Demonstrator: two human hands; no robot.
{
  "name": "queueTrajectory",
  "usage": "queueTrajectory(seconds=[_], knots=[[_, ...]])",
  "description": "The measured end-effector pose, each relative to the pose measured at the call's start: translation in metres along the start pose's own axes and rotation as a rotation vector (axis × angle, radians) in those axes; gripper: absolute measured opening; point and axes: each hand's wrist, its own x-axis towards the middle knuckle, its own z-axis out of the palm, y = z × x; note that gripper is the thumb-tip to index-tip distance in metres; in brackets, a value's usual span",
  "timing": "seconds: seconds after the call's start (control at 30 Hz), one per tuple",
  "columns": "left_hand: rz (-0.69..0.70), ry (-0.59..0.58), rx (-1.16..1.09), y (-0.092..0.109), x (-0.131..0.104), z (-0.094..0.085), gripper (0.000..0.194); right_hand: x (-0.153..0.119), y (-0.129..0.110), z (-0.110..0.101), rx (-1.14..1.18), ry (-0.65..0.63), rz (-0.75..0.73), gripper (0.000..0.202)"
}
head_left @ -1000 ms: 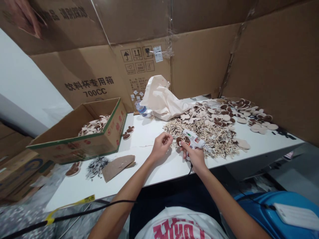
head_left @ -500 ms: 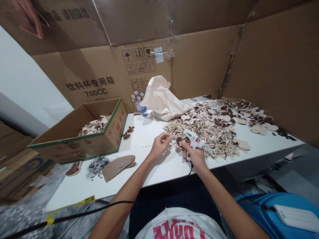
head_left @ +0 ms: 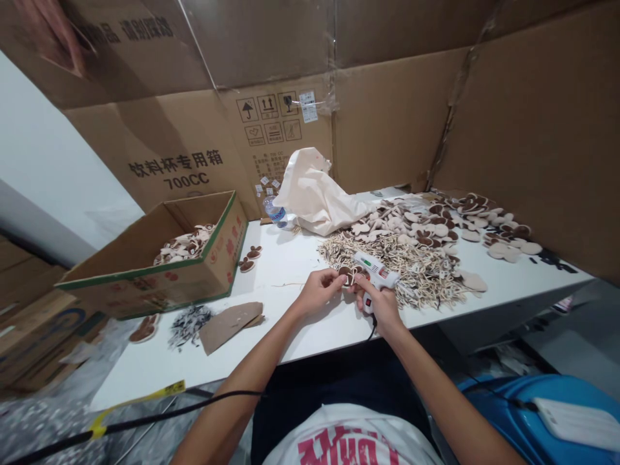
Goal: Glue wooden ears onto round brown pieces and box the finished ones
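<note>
A small brown felt shape with a pale edge and a cream cord loop (head_left: 347,276) is held between my two hands, over the near edge of a cord pile. My left hand (head_left: 320,289) is closed, pinching its left side with thumb and finger. My right hand (head_left: 380,307) is wrapped round a white hot glue gun (head_left: 382,274), and its thumb and fingertips also touch the felt shape's right side. The gun's nozzle is hidden behind the felt shape and fingers. Just beyond lies the heap of cream cord loops (head_left: 421,278).
Beige and brown felt shapes (head_left: 407,219) are piled at the back right, near a white cloth bag (head_left: 314,194) and a plastic bottle (head_left: 275,212). An open carton (head_left: 145,287) with finished-looking pieces stands left. Cardboard scraps (head_left: 230,326) and dark clippings (head_left: 188,323) lie in front.
My left hand has moved right and taken hold of the felt shape, which my right hand held beside the glue gun. The gun has shifted slightly left.
</note>
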Motion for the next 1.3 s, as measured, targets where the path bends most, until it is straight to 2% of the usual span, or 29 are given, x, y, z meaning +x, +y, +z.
queueTrajectory(seconds=[0.63,0.77,0.97,1.3], knots=[[0.051,0.037,0.101,0.0001,0.0005,0.0000,0.047,0.0031,0.0053,0.0002,-0.024,-0.005,0.028,0.050],[0.047,0.011,0.042,0.0008,0.0002,-0.0006,0.050,0.0031,0.0062,-0.0003,-0.012,-0.006,0.008,0.049],[0.052,0.014,0.117,-0.0003,0.0004,-0.0012,0.056,0.0010,0.0030,0.0006,-0.050,-0.022,-0.003,0.047],[0.073,0.034,0.143,-0.0014,0.0020,0.0012,0.046,0.0016,0.0027,0.0022,-0.023,-0.040,0.027,0.050]])
